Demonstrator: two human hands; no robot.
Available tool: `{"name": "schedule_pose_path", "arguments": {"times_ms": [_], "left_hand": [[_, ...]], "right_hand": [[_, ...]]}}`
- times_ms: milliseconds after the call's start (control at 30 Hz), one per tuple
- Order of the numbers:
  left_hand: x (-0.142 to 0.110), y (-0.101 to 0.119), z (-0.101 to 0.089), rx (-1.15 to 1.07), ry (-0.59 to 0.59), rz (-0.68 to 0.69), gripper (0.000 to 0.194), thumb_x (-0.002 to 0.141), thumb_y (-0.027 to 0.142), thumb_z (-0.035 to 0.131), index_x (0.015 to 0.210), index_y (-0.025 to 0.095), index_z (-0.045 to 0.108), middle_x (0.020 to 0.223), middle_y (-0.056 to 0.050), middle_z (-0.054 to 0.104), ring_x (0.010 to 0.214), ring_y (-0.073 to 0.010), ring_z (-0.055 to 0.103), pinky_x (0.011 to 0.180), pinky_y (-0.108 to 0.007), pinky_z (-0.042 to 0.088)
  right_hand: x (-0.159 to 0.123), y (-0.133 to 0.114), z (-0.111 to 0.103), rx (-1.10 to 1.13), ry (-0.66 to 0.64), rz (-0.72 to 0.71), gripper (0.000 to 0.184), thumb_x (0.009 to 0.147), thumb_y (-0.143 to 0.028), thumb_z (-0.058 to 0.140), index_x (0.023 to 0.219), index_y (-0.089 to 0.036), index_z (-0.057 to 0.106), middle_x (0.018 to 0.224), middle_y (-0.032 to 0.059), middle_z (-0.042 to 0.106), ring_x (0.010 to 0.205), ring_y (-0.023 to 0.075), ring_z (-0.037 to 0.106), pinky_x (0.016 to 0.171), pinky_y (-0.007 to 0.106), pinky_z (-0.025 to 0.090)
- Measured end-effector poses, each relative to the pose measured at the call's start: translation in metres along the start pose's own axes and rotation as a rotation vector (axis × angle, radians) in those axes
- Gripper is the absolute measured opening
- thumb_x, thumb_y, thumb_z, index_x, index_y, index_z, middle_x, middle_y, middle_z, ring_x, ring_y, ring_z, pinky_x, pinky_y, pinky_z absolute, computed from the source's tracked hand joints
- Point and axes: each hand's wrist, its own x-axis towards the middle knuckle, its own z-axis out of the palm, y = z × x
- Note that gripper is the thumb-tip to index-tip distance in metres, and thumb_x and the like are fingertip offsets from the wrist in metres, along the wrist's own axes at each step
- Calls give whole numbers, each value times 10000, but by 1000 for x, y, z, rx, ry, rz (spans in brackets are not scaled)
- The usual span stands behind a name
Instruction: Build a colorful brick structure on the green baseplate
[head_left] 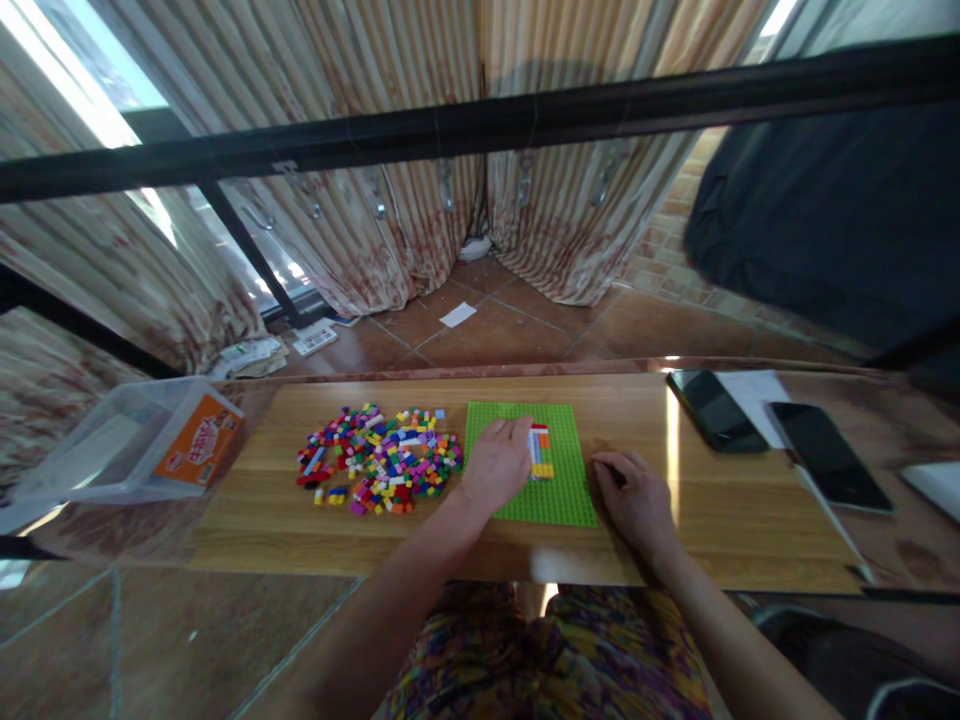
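A green building-brick baseplate (566,497) lies on the wooden board in front of me. On its middle sits a small patch of red, white, blue, orange and yellow bricks (541,455). My left hand (498,462) is over the plate's left half, fingers bent together at the left edge of that patch; whatever is in the fingertips is hidden. Just right of the plate, my right hand (637,492) rests on the board with curled fingers, thumb and forefinger close together, and nothing shows in it. Left of the plate spreads a heap of loose, mixed-colour bricks (390,460).
A clear plastic bin (97,440) with an orange label stands at the far left. Two dark phones (716,410) and a sheet of white paper (754,395) lie at the right. Behind the wooden board (247,520) runs a black rail (480,125) before curtains.
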Motion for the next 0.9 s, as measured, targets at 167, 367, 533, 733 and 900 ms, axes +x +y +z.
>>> {"name": "schedule_pose_path", "arguments": {"times_ms": [167, 367, 533, 733, 900], "left_hand": [[6, 2, -10, 10, -11, -41, 382, 788, 142, 527, 1164, 182, 476, 1063, -95, 616, 990, -238, 587, 910, -395, 481], [7, 0, -15, -8, -68, -51, 321, 786, 98, 504, 1092, 194, 503, 1010, -79, 628, 957, -222, 597, 895, -365, 491], [7, -2, -12, -29, -89, -13, 261, 821, 124, 514, 1072, 196, 519, 914, -60, 640, 909, -220, 588, 872, -371, 493], [-1, -6, -4, -96, -4, -58, 235, 855, 144, 519, 1082, 203, 523, 935, -48, 644, 984, -215, 571, 913, -362, 471], [-1, -1, -10, 7, -60, -39, 201, 872, 148, 482, 1063, 199, 521, 906, -47, 638, 954, -213, 568, 907, -355, 464]], "right_hand": [[0, -1, 0, 15, 1, -6, 239, 910, -321, 478, 888, -208, 687, 919, 67, 674, 830, 200, 627, 749, 335, 494], [0, -3, -2, 11, 0, -12, 231, 912, -318, 481, 888, -208, 684, 915, 65, 677, 836, 204, 628, 751, 333, 491], [0, -1, 0, 15, 4, -12, 244, 914, -328, 474, 889, -212, 688, 929, 69, 677, 833, 204, 627, 755, 341, 491], [0, 1, 1, 18, 5, -3, 235, 910, -319, 484, 880, -206, 688, 925, 66, 674, 829, 196, 624, 750, 329, 489], [0, 0, 1, 7, 12, -12, 221, 907, -304, 495, 877, -203, 689, 924, 63, 678, 824, 193, 624, 748, 326, 489]]}}
